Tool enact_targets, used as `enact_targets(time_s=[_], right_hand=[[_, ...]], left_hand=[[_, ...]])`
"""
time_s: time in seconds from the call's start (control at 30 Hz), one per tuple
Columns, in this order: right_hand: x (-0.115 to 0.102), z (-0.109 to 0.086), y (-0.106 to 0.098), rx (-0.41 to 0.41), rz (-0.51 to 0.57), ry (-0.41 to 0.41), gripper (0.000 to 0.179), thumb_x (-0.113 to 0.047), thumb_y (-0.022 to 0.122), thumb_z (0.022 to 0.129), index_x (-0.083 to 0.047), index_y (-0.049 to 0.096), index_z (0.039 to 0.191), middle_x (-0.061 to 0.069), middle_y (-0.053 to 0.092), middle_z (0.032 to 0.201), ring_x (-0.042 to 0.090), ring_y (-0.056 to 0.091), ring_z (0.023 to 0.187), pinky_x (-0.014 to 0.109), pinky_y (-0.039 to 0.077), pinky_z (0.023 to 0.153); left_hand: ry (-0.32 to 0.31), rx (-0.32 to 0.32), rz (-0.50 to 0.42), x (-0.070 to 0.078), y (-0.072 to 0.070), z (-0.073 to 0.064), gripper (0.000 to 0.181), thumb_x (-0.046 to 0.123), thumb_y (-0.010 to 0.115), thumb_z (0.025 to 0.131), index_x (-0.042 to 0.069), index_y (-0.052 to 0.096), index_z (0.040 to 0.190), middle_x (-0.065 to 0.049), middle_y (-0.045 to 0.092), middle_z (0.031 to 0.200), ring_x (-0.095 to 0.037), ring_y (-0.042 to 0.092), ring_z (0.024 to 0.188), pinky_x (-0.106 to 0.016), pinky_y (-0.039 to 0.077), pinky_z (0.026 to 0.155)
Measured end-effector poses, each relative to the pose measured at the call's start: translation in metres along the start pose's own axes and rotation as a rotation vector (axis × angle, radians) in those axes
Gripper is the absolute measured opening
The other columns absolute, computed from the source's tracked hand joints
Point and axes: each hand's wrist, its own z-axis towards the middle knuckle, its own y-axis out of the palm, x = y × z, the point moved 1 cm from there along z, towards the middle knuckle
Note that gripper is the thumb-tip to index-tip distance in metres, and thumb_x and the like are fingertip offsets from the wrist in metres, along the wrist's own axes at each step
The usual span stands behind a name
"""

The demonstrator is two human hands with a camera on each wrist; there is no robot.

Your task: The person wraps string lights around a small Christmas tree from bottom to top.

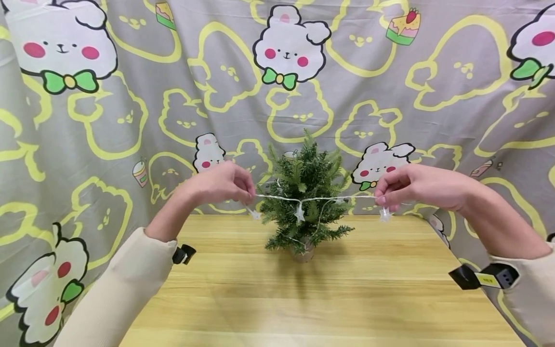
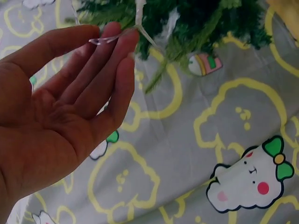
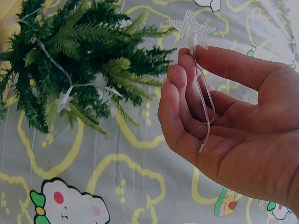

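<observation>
A strand of star string lights (image 1: 323,198) runs nearly level between both hands, in front of a small artificial Christmas tree (image 1: 310,173). My left hand (image 1: 225,182) pinches the strand between thumb and fingertips at the tree's left. On the other side my right hand (image 1: 418,188) pinches it beside a clear star (image 3: 192,30), with wire looping down over the palm in the right wrist view. Another star (image 1: 299,212) dangles mid-strand against the branches. Thin wire also lies among the branches.
The tree stands in a pot (image 1: 303,250) on a light wooden table (image 1: 243,294). Close behind hangs a grey curtain (image 1: 243,111) with rabbit and yellow outline prints. Black wrist cameras sit at both sleeves.
</observation>
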Motion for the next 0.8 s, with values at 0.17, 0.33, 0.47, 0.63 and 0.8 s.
enact_targets(time_s=[0.17, 0.33, 0.47, 0.63, 0.8], right_hand=[[0.007, -0.002, -0.002, -0.035, 0.028, 0.004, 0.016, -0.016, 0.060, 0.101, -0.001, 0.064, 0.105, 0.008, 0.063, 0.088, 0.027, 0.062, 0.081, 0.031, 0.050, 0.081], [0.012, -0.006, -0.002, -0.032, 0.038, 0.012, 0.016, -0.016, 0.061, 0.100, -0.001, 0.063, 0.105, 0.008, 0.063, 0.090, 0.026, 0.062, 0.082, 0.031, 0.050, 0.080], [0.013, -0.006, -0.001, -0.035, 0.050, 0.018, 0.016, -0.016, 0.061, 0.100, -0.001, 0.063, 0.105, 0.009, 0.064, 0.092, 0.027, 0.062, 0.084, 0.032, 0.052, 0.079], [0.015, -0.007, 0.000, -0.043, 0.053, 0.031, 0.018, -0.017, 0.061, 0.100, -0.001, 0.063, 0.105, 0.008, 0.063, 0.090, 0.027, 0.062, 0.083, 0.032, 0.050, 0.078], [0.019, -0.008, -0.003, 0.039, 0.022, 0.042, 0.019, -0.020, 0.061, 0.100, -0.003, 0.066, 0.107, 0.008, 0.065, 0.091, 0.027, 0.063, 0.084, 0.032, 0.051, 0.079]], left_hand=[[0.026, -0.031, -0.002, -0.001, 0.011, 0.000, 0.004, 0.009, 0.070, 0.090, 0.008, 0.072, 0.092, -0.002, 0.077, 0.088, -0.014, 0.070, 0.082, -0.032, 0.052, 0.077], [0.000, 0.006, -0.044, -0.003, 0.010, 0.000, 0.005, 0.008, 0.069, 0.090, 0.007, 0.072, 0.094, -0.002, 0.076, 0.087, -0.017, 0.071, 0.082, -0.033, 0.054, 0.078], [0.004, -0.123, -0.032, -0.004, 0.017, 0.001, 0.006, 0.007, 0.069, 0.087, 0.007, 0.071, 0.093, -0.003, 0.075, 0.087, -0.019, 0.070, 0.084, -0.033, 0.055, 0.079], [0.008, -0.208, 0.003, -0.009, 0.036, 0.005, 0.006, 0.006, 0.069, 0.085, 0.006, 0.071, 0.091, -0.004, 0.076, 0.088, -0.017, 0.069, 0.084, -0.030, 0.054, 0.078], [0.016, -0.183, 0.011, -0.010, 0.047, 0.010, 0.005, 0.007, 0.069, 0.087, 0.007, 0.071, 0.091, -0.004, 0.076, 0.088, -0.015, 0.069, 0.083, -0.031, 0.054, 0.079]])
